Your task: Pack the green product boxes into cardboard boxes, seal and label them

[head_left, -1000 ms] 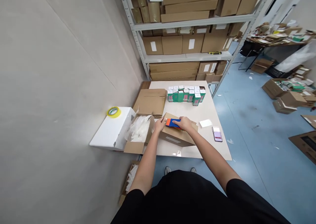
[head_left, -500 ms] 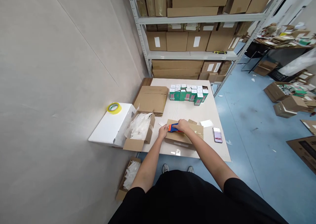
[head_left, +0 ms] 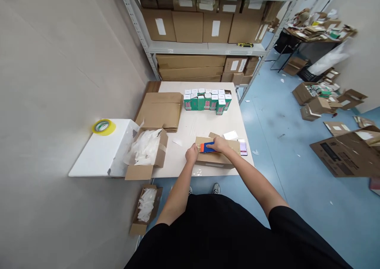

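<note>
A closed cardboard box (head_left: 215, 160) lies near the front edge of the table, with clear tape showing on its top. My right hand (head_left: 221, 145) is wrapped around a blue and orange tape dispenser (head_left: 209, 147), held low over the box's top with its orange end toward the left. At the box's left end, my left hand (head_left: 192, 153) has its fingers closed against the edge; the fingertips are partly hidden. Behind the box lies a white paper (head_left: 230, 135). A phone (head_left: 242, 147) shows partly past the box's right end.
Several green and white small boxes (head_left: 207, 101) stand at the table's back. Flattened cardboard (head_left: 160, 110) is stacked at the left, behind an open carton of white plastic bags (head_left: 145, 147). A yellow tape roll (head_left: 103, 127) rests on a white block (head_left: 97, 154). Shelving (head_left: 190, 47) rises behind.
The camera view has shifted. My hands and the box have moved to the right on the table, nearer the phone. The dispenser remains in my right hand, and my left hand stays at the box's left end.
</note>
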A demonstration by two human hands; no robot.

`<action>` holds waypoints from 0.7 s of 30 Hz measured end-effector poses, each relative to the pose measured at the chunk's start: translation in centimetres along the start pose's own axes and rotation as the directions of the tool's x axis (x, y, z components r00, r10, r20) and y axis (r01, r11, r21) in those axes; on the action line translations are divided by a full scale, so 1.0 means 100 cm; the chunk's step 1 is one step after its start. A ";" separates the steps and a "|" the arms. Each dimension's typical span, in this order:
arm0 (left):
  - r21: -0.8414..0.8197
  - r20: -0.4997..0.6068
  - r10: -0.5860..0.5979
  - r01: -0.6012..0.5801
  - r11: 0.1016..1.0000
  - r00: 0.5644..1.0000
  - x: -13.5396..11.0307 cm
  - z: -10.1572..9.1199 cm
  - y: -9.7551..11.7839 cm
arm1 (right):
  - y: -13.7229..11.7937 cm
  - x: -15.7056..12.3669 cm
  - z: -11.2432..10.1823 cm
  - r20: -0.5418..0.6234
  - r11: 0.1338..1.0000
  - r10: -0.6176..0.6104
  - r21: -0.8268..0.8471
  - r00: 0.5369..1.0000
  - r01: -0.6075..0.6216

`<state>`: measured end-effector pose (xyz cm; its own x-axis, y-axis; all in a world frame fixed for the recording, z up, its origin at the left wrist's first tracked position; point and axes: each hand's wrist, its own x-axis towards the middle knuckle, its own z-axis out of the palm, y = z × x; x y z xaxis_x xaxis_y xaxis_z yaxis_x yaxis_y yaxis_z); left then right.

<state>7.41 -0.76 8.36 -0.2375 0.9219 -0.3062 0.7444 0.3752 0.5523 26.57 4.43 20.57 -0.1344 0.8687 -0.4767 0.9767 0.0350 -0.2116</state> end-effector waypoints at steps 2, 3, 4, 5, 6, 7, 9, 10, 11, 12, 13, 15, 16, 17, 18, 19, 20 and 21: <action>0.056 0.000 -0.016 0.016 0.998 1.000 -0.002 0.004 0.007 | 0.031 -0.005 -0.007 0.000 0.999 0.049 -0.012 0.999 -0.049; 0.069 0.000 -0.016 0.016 0.997 1.000 -0.002 0.005 0.008 | 0.049 -0.008 -0.010 -0.003 0.997 0.075 -0.018 0.997 -0.075; 0.073 0.004 -0.011 0.010 0.997 1.000 -0.002 0.005 0.008 | 0.067 -0.012 -0.014 -0.011 0.995 0.098 -0.022 0.995 -0.098; 0.076 0.004 -0.004 0.004 0.997 1.000 -0.002 0.004 0.008 | 0.087 -0.017 -0.017 -0.022 0.993 0.117 -0.026 0.993 -0.117; 0.077 0.000 -0.004 0.004 0.997 1.000 -0.001 0.004 0.007 | 0.107 -0.022 -0.020 -0.031 0.991 0.133 -0.028 0.991 -0.134; 0.077 -0.006 -0.009 0.009 0.997 1.000 0.001 0.003 0.006 | 0.128 -0.029 -0.022 -0.040 0.988 0.151 -0.029 0.988 -0.152; 0.076 -0.015 -0.018 0.020 0.997 1.000 0.003 0.003 0.005 | 0.171 -0.044 -0.026 -0.047 0.980 0.196 -0.023 0.979 -0.198; 0.076 -0.016 -0.019 0.020 0.997 1.000 0.004 0.003 0.004 | 0.192 -0.053 -0.028 -0.048 0.974 0.224 -0.018 0.973 -0.225; 0.076 -0.017 -0.018 0.020 0.997 1.000 0.005 0.004 0.003 | 0.212 -0.061 -0.029 -0.049 0.967 0.252 -0.013 0.966 -0.253; 0.074 -0.018 -0.017 0.018 0.997 1.000 0.006 0.004 0.003 | 0.230 -0.068 -0.029 -0.052 0.960 0.279 -0.008 0.959 -0.280; 0.072 -0.019 -0.014 0.016 0.997 1.000 0.007 0.004 0.002 | 0.245 -0.075 -0.029 -0.056 0.953 0.301 -0.003 0.952 -0.302; 0.070 -0.028 -0.008 0.010 0.998 1.000 0.008 0.005 0.001 | 0.267 -0.083 -0.027 -0.065 0.946 0.325 0.009 0.943 -0.325; 0.069 -0.030 -0.005 0.007 0.998 1.000 0.009 0.004 0.000 | 0.272 -0.085 -0.025 -0.066 0.944 0.329 0.016 0.942 -0.329; 0.070 -0.031 -0.004 0.006 0.998 1.000 0.010 0.004 0.000 | 0.275 -0.085 -0.022 -0.063 0.945 0.327 0.022 0.943 -0.326; 0.072 -0.030 -0.006 0.008 0.997 1.000 0.011 0.003 -0.001 | 0.276 -0.083 -0.018 -0.060 0.946 0.323 0.028 0.944 -0.322; 0.076 -0.028 -0.010 0.012 0.997 1.000 0.012 0.002 -0.001 | 0.274 -0.081 -0.015 -0.051 0.947 0.320 0.034 0.946 -0.319; 0.081 -0.026 -0.014 0.017 0.997 1.000 0.013 0.001 -0.002 | 0.272 -0.078 -0.011 -0.040 0.948 0.318 0.040 0.947 -0.317; 0.084 -0.023 -0.018 0.020 0.996 1.000 0.014 0.000 -0.002 | 0.270 -0.075 -0.008 -0.028 0.948 0.316 0.046 0.948 -0.314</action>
<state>6.95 0.42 7.80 -0.2649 0.9169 -0.2985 0.7894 0.3840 0.4790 54.08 -0.79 19.12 0.1854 0.8490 -0.4948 0.9607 -0.2625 -0.0903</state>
